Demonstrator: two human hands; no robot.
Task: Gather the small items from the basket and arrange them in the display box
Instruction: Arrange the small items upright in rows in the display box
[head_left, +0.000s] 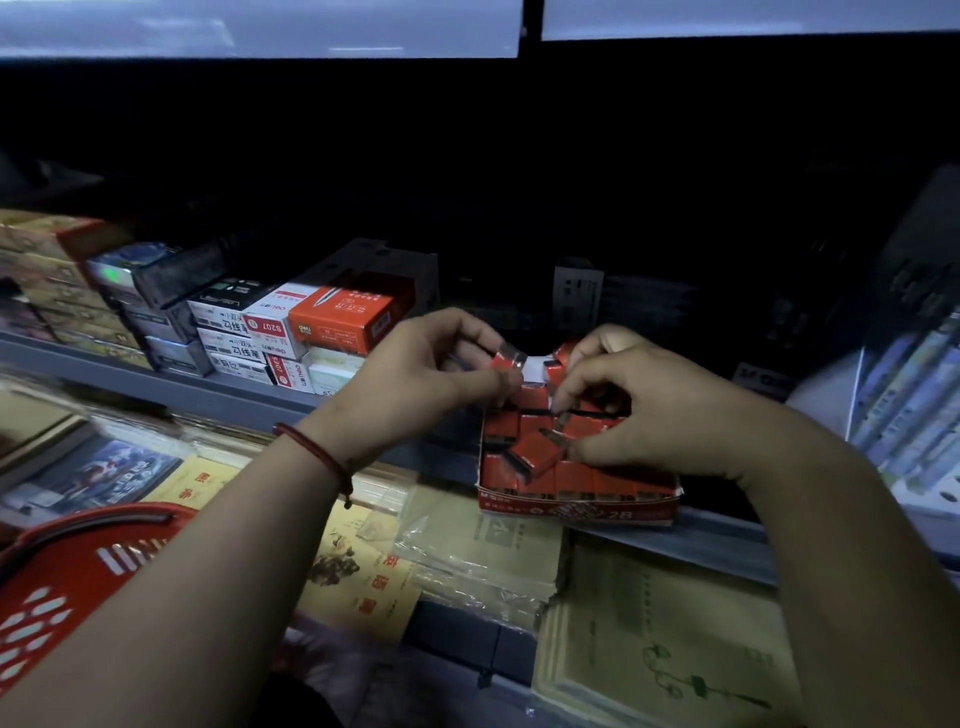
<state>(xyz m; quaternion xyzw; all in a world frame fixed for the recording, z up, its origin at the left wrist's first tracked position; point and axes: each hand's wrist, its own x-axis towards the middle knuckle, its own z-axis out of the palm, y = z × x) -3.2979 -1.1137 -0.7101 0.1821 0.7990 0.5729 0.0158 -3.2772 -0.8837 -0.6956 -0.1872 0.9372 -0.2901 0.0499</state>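
A red display box (582, 506) marked 2B sits on the front edge of a grey shelf. It holds several small red and black packets (535, 452), some in rows and some lying loose on top. My left hand (426, 364) hovers over the box's far left corner and pinches one red packet (506, 359) between thumb and fingers. My right hand (639, 405) is over the middle of the box, its fingertips closed on another small packet (558, 434). The red plastic basket (57, 587) is at the lower left, under my left forearm; its inside is hidden.
Stacked stationery boxes (311, 322) fill the shelf left of the display box. Notebooks and wrapped booklets (467, 561) lie on the lower shelf below it. Packs of pens (914, 395) stand at the right. The shelf's back is dark.
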